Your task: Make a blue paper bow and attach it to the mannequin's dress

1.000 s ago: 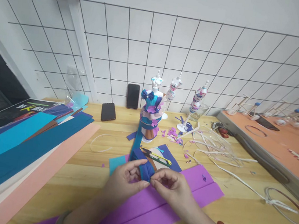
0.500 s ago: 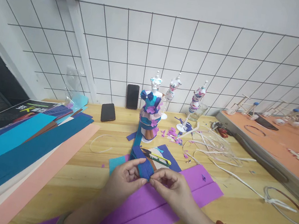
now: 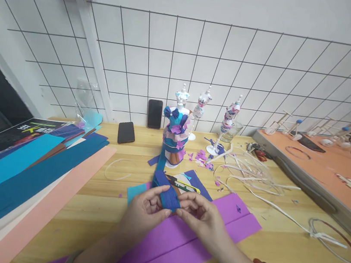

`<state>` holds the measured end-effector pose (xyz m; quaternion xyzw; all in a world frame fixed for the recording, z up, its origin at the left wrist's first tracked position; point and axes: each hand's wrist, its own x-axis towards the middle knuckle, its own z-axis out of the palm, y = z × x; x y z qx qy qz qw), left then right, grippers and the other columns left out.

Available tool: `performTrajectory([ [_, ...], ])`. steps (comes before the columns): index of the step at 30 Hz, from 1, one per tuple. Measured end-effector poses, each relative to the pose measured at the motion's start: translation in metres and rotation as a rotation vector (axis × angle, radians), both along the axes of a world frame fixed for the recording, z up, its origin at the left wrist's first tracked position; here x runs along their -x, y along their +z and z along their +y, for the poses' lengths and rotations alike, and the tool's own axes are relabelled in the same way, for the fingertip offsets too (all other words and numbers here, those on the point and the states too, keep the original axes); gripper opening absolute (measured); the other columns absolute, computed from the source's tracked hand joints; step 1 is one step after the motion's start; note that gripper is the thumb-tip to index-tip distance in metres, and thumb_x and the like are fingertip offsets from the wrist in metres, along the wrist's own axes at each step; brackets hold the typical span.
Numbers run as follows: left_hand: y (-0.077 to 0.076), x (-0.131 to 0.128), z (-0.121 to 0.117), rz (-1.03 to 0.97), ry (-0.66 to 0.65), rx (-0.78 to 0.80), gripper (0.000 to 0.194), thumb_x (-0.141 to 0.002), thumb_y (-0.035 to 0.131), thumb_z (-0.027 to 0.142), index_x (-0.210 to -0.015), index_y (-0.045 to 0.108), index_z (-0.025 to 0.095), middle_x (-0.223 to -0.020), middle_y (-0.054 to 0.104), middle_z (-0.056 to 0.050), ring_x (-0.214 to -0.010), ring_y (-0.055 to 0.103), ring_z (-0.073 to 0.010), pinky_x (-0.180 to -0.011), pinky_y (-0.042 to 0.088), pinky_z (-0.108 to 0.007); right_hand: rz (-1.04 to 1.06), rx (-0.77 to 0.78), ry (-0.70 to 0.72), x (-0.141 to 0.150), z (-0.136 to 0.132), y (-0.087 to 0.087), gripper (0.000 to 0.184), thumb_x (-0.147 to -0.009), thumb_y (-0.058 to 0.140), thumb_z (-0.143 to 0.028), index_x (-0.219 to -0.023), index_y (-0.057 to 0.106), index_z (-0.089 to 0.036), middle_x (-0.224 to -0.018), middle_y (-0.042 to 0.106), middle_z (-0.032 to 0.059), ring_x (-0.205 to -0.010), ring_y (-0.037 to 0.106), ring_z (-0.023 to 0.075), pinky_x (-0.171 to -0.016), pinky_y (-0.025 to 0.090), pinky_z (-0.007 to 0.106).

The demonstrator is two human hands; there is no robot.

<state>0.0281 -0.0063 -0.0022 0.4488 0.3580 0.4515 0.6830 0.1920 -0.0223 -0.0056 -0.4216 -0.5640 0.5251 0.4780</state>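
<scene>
Both hands pinch a small folded piece of dark blue crepe paper [image 3: 168,196] over a purple paper sheet [image 3: 179,241]. My left hand [image 3: 146,212] grips its left side with thumb and fingers. My right hand [image 3: 203,216] pinches its lower right corner. A long blue strip [image 3: 159,166] runs from the piece back toward a small dress-form mannequin [image 3: 175,133] dressed in blue, pink and purple paper. A yellow-handled cutter [image 3: 184,186] lies on paper scraps just beyond my hands.
Long sheets of blue, teal and peach paper [image 3: 21,179] fan out at the left. Two black phones [image 3: 126,132] rest near the tiled wall. Two more mannequins [image 3: 229,117], white strips [image 3: 254,177], a wire ring [image 3: 332,245] and an orange board [image 3: 329,170] lie at the right.
My hands stay on the blue paper piece; the right fingers have shifted slightly up along its edge. The view has drifted a little.
</scene>
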Motion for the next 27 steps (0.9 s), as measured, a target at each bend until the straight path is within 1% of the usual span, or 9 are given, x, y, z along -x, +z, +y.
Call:
performTrajectory([
  [4, -0.0003, -0.0003, 0.0001, 0.054, 0.006, -0.023, 0.053, -0.059, 0.071, 0.012, -0.11, 0.056, 0.014, -0.079, 0.067, -0.004, -0.076, 0.06, -0.0152, -0.071, 0.045, -0.027, -0.092, -0.064, -0.02, -0.0001, -0.0011, -0.0013, 0.023, -0.072, 0.067, -0.03, -0.091, 0.06, -0.019, -0.077, 0.065, 0.0022, -0.072, 0.061, 0.015, -0.067, 0.049, 0.027],
  [7, 0.0005, -0.0013, 0.0005, 0.072, 0.011, -0.03, 0.053, -0.056, 0.071, 0.012, -0.107, 0.058, 0.014, -0.073, 0.065, -0.001, -0.071, 0.059, -0.0136, -0.066, 0.045, -0.025, -0.193, -0.117, -0.054, -0.0008, -0.0015, -0.0033, 0.018, -0.072, 0.066, -0.029, -0.086, 0.065, -0.019, -0.074, 0.066, 0.0026, -0.068, 0.059, 0.0149, -0.064, 0.049, 0.027],
  [10, 0.0022, -0.0018, 0.0003, 0.068, 0.011, -0.027, 0.051, -0.056, 0.071, 0.011, -0.106, 0.058, 0.015, -0.07, 0.063, 0.001, -0.068, 0.057, -0.0116, -0.064, 0.043, -0.023, -0.244, -0.147, -0.052, -0.0017, -0.0011, -0.003, 0.014, -0.073, 0.064, -0.027, -0.083, 0.067, -0.018, -0.074, 0.068, 0.0039, -0.067, 0.06, 0.0161, -0.063, 0.05, 0.028],
  [15, 0.004, -0.0008, 0.0, 0.102, 0.024, -0.024, 0.049, -0.057, 0.07, 0.013, -0.105, 0.059, 0.014, -0.056, 0.051, 0.007, -0.056, 0.048, -0.0071, -0.055, 0.038, -0.019, -0.32, -0.245, -0.026, -0.0032, 0.0001, 0.0027, 0.012, -0.076, 0.062, -0.024, -0.083, 0.069, -0.018, -0.076, 0.069, 0.0058, -0.071, 0.062, 0.0182, -0.067, 0.05, 0.03],
  [19, 0.0059, 0.0011, 0.0005, 0.108, 0.011, -0.024, 0.05, -0.056, 0.072, 0.018, -0.105, 0.059, 0.015, -0.054, 0.044, 0.009, -0.053, 0.043, -0.0062, -0.051, 0.033, -0.019, -0.348, -0.292, -0.026, -0.0033, -0.0002, 0.0055, 0.013, -0.076, 0.062, -0.024, -0.085, 0.07, -0.02, -0.075, 0.069, 0.0055, -0.069, 0.063, 0.0183, -0.065, 0.05, 0.03],
  [22, 0.0067, 0.0034, 0.0006, 0.125, 0.002, -0.016, 0.045, -0.059, 0.071, 0.022, -0.102, 0.061, 0.014, -0.054, 0.041, 0.009, -0.052, 0.039, -0.0053, -0.05, 0.031, -0.018, -0.353, -0.311, -0.001, -0.0028, -0.0011, 0.006, 0.015, -0.077, 0.061, -0.022, -0.089, 0.07, -0.021, -0.077, 0.069, 0.0054, -0.071, 0.063, 0.018, -0.065, 0.05, 0.03],
  [24, 0.0049, 0.0049, 0.0009, 0.138, -0.005, -0.011, 0.039, -0.063, 0.07, 0.024, -0.1, 0.063, 0.013, -0.053, 0.039, 0.008, -0.051, 0.036, -0.005, -0.05, 0.03, -0.018, -0.357, -0.325, 0.02, -0.0027, -0.0015, 0.0058, 0.016, -0.078, 0.061, -0.02, -0.091, 0.069, -0.021, -0.077, 0.069, 0.0058, -0.071, 0.064, 0.0178, -0.066, 0.05, 0.029],
  [27, -0.0021, 0.0068, 0.0019, 0.15, -0.018, -0.009, 0.034, -0.066, 0.068, 0.026, -0.097, 0.064, 0.013, -0.052, 0.036, 0.008, -0.051, 0.035, -0.005, -0.05, 0.028, -0.018, -0.37, -0.342, 0.03, -0.0027, -0.0017, 0.0051, 0.017, -0.078, 0.06, -0.018, -0.092, 0.069, -0.019, -0.079, 0.069, 0.0074, -0.072, 0.064, 0.0178, -0.066, 0.05, 0.029],
])
